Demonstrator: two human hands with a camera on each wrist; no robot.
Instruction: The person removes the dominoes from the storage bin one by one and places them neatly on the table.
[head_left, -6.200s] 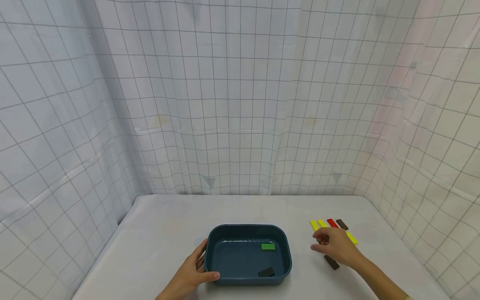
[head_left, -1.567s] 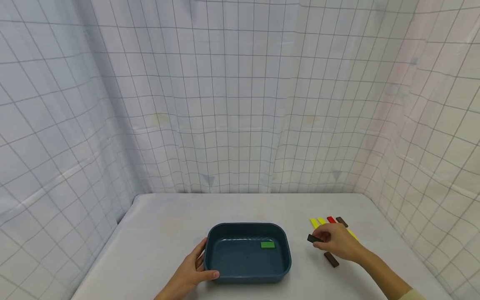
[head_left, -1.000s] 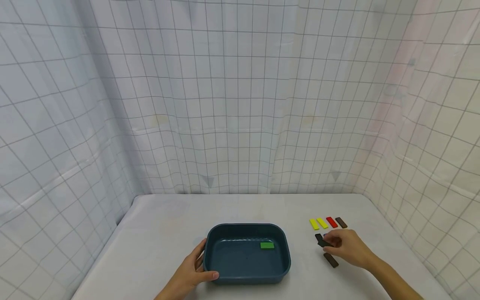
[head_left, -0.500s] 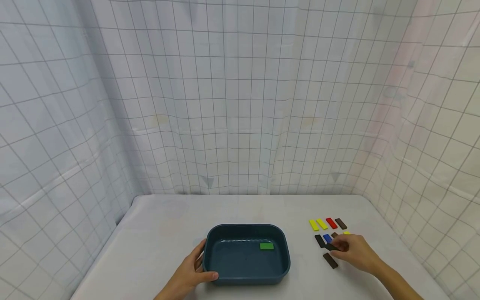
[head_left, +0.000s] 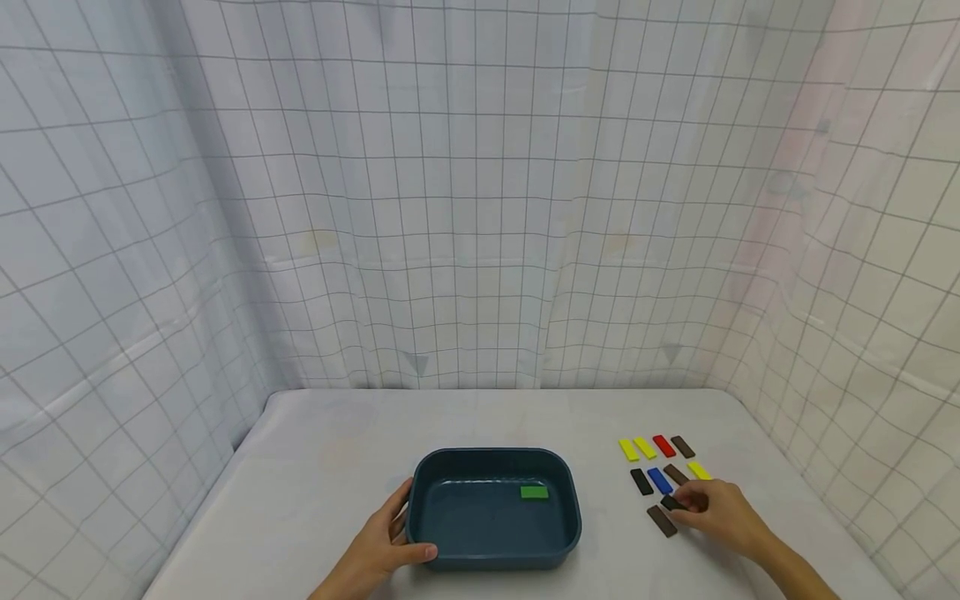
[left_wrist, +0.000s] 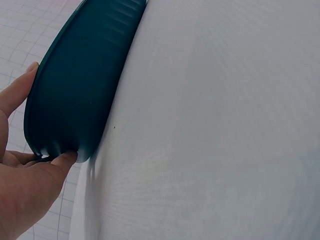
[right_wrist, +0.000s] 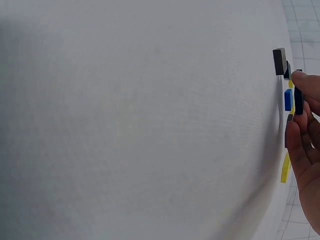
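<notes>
My left hand (head_left: 382,542) grips the left side of a dark teal plastic basin (head_left: 493,560), thumb at the front corner and fingers along the outer wall. In the left wrist view the hand (left_wrist: 30,185) holds the basin (left_wrist: 75,85) at its end. One green block (head_left: 534,492) lies inside. To the right, my right hand (head_left: 720,512) pinches a small black block (head_left: 672,503) between thumb and fingers, low over the table. Close by lie a dark brown block (head_left: 662,522), a blue block (head_left: 660,481) and a black block (head_left: 642,482).
Behind these, two yellow blocks (head_left: 628,450), a red block (head_left: 664,446) and a brown block (head_left: 683,447) lie in a row. Another brown block (head_left: 676,474) and a yellow block (head_left: 699,471) lie beside the right hand. Grid-patterned curtains (head_left: 480,250) surround the white table (head_left: 337,433).
The black block that lay in the basin earlier is out of it. My right hand has carried a black block rightward, past the blue one. The left hand keeps its grip.
</notes>
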